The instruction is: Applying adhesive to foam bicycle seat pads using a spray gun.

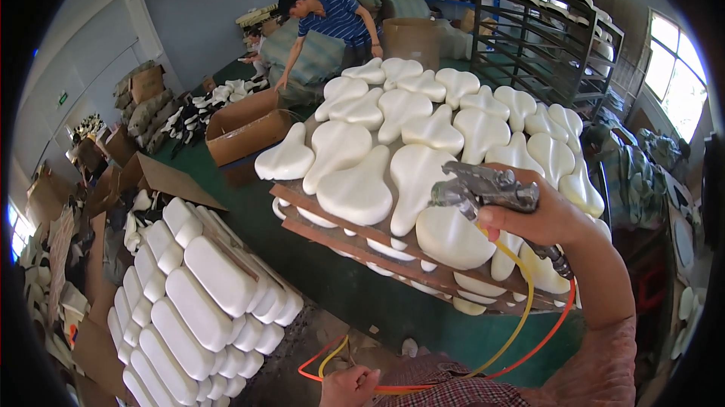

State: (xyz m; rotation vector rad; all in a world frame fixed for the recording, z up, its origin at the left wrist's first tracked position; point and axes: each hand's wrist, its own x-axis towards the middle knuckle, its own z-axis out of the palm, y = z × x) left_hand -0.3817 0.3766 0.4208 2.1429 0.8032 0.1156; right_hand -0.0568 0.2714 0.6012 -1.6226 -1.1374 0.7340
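My right hand (550, 211) is wrapped round a metal spray gun (495, 186), held up over the near right part of a stack. A yellow hose (532, 279) and an orange hose (557, 324) hang from the gun and loop down to my lap. At the lower edge my left hand (350, 387) is closed on those hoses. Below the gun, white foam bicycle saddles (355, 188) lie in rows on a brown board (317, 211); more saddles show on lower boards. The gun hides part of some saddles.
Long white foam pads (189, 309) are piled at the left. Behind them stands an open cardboard box (245, 131), which a person in a striped shirt (336, 22) leans over. A dark rack (540, 37) stands at the back right. Sacks (642, 180) lie along the right.
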